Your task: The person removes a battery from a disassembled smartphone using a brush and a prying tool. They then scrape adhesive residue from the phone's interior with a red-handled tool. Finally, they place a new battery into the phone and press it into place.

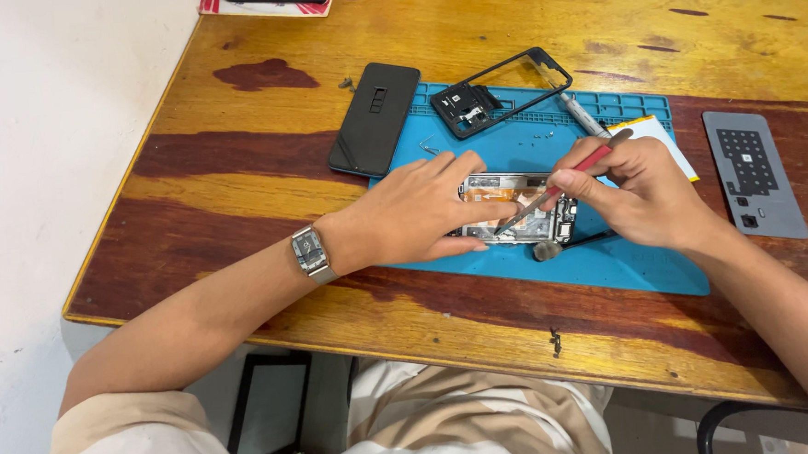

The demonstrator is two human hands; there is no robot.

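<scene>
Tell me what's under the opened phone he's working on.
The opened phone lies on a blue mat on the wooden table. The left hand hides its left end.

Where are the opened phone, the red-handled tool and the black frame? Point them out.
opened phone [513,196], head view, exposed inner board.
red-handled tool [592,161], head view, red handle.
black frame [471,106], head view, its camera end.

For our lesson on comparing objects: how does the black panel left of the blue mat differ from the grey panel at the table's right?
The black panel is dark and glossy; the grey panel is pale and matte. The black one overlaps the blue mat; the grey one lies apart on bare wood. Both are flat, phone-shaped and untouched by either hand.
</scene>
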